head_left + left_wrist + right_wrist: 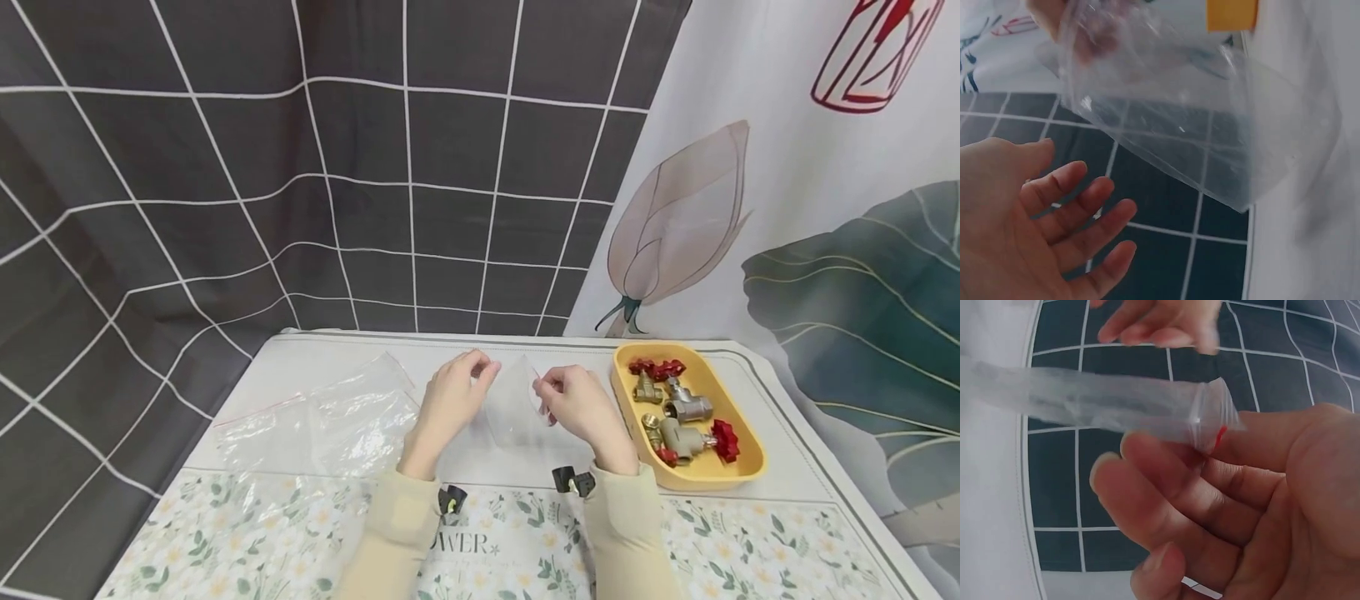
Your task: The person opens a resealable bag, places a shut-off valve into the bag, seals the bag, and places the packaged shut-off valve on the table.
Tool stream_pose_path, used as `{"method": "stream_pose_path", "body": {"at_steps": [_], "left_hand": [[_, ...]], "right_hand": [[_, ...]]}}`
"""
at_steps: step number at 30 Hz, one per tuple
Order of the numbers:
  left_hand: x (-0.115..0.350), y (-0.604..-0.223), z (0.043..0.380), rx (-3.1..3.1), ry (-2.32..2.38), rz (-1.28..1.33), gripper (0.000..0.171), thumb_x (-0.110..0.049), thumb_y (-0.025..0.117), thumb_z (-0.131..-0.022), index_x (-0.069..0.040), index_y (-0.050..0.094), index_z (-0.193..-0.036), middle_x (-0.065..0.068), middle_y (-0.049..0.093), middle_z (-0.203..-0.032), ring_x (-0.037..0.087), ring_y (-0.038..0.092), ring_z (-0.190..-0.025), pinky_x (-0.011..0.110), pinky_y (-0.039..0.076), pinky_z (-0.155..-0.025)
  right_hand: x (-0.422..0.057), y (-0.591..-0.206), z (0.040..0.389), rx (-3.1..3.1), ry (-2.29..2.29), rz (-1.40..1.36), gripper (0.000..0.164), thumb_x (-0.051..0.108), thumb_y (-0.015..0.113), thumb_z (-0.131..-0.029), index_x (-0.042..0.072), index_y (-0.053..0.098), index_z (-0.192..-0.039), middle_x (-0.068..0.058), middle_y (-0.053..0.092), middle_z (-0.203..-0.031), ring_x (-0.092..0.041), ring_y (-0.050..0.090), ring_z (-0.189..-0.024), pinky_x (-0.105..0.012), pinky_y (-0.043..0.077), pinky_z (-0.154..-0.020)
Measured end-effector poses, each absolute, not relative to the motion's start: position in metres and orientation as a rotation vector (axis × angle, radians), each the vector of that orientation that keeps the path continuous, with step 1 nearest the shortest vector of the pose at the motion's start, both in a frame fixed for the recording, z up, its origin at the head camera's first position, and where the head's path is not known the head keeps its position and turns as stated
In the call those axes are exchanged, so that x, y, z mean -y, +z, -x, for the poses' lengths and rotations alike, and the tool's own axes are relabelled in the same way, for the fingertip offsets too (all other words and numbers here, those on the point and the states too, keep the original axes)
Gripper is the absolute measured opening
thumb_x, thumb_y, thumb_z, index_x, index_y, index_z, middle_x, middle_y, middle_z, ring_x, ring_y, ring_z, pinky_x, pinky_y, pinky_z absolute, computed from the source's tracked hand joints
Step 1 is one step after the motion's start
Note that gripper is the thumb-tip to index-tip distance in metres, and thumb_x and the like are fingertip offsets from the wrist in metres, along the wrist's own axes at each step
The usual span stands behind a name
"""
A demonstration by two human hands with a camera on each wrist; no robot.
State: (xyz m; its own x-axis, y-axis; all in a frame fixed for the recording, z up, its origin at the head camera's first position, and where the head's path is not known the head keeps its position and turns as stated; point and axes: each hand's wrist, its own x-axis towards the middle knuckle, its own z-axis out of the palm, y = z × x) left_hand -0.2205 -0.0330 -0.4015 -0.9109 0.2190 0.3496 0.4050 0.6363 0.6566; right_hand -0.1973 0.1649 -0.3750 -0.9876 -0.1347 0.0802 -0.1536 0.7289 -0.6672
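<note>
My right hand (581,404) pinches a clear zip-lock bag (512,412) at its top edge, between thumb and fingers. In the right wrist view a bit of red shows on the bag (1116,403) close to the pinch. The bag hangs down over the white part of the table and looks flat, with nothing visible in it. My left hand (452,396) is on the bag's other side, apart from it. Its fingers are loosely spread and hold nothing, as the left wrist view shows below the bag (1166,119).
More clear zip-lock bags (322,421) lie overlapping on the table at the left. A yellow tray (626,392) at the right holds several metal valves (688,407) with red handwheels. A floral cloth (750,542) covers the table's near part. A dark grid-patterned curtain (450,217) hangs behind.
</note>
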Motion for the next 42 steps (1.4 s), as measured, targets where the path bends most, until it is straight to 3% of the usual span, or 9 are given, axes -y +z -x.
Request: {"method": "stream_pose_path", "body": {"at_steps": [4,8,14,21,30,42], "left_hand": [[0.021,-0.393,0.208,2.669,-1.091,0.497,0.034,-0.049,0.051,-0.099,-0.022,0.065,-0.083,-0.01,0.059,-0.072,0.011,0.055,-0.064,0.03,0.046,-0.06],[0.012,-0.392,0.199,2.691,-1.056,0.497,0.036,-0.051,0.053,-0.097,-0.026,0.059,-0.072,-0.013,0.054,-0.063,0.009,0.049,-0.055,0.029,0.041,-0.053],[0.012,-0.394,0.197,2.712,-1.038,0.479,0.036,-0.043,0.055,-0.097,-0.026,0.055,-0.064,-0.012,0.049,-0.054,0.009,0.046,-0.051,0.028,0.039,-0.049],[0.017,-0.39,0.194,2.743,-0.982,0.494,0.035,-0.02,0.053,-0.091,-0.021,0.045,-0.057,-0.01,0.04,-0.047,0.009,0.036,-0.043,0.026,0.031,-0.041],[0.026,-0.376,0.187,2.751,-0.883,0.461,0.037,-0.018,0.056,-0.079,-0.021,0.031,-0.053,-0.012,0.023,-0.043,0.008,0.024,-0.042,0.025,0.024,-0.041],[0.034,-0.372,0.183,2.799,-0.849,0.499,0.037,-0.021,0.057,-0.077,-0.022,0.031,-0.05,-0.013,0.022,-0.041,0.007,0.024,-0.041,0.025,0.026,-0.041]], "right_hand": [[-0.158,-0.374,0.196,2.861,1.079,-0.201,0.024,0.016,0.058,-0.095,0.007,0.067,-0.075,0.003,0.059,-0.056,-0.014,0.055,-0.047,-0.029,0.04,-0.046],[-0.148,-0.374,0.192,2.825,1.03,-0.23,0.024,0.012,0.058,-0.094,0.006,0.065,-0.071,0.005,0.056,-0.051,-0.012,0.054,-0.044,-0.029,0.041,-0.046],[-0.144,-0.376,0.19,2.797,0.996,-0.274,0.025,0.008,0.058,-0.092,0.009,0.063,-0.067,0.008,0.054,-0.049,-0.012,0.051,-0.042,-0.028,0.04,-0.044],[-0.147,-0.379,0.192,2.79,0.949,-0.263,0.029,0.014,0.061,-0.094,0.013,0.061,-0.065,0.008,0.053,-0.05,-0.012,0.049,-0.043,-0.028,0.039,-0.044],[-0.15,-0.382,0.196,2.823,0.928,-0.259,0.028,0.016,0.062,-0.094,0.011,0.063,-0.067,0.005,0.053,-0.053,-0.013,0.048,-0.047,-0.028,0.039,-0.046],[-0.153,-0.387,0.198,2.866,0.97,-0.282,0.024,0.014,0.061,-0.095,0.01,0.066,-0.072,0.004,0.058,-0.058,-0.012,0.053,-0.049,-0.029,0.044,-0.05]]}}
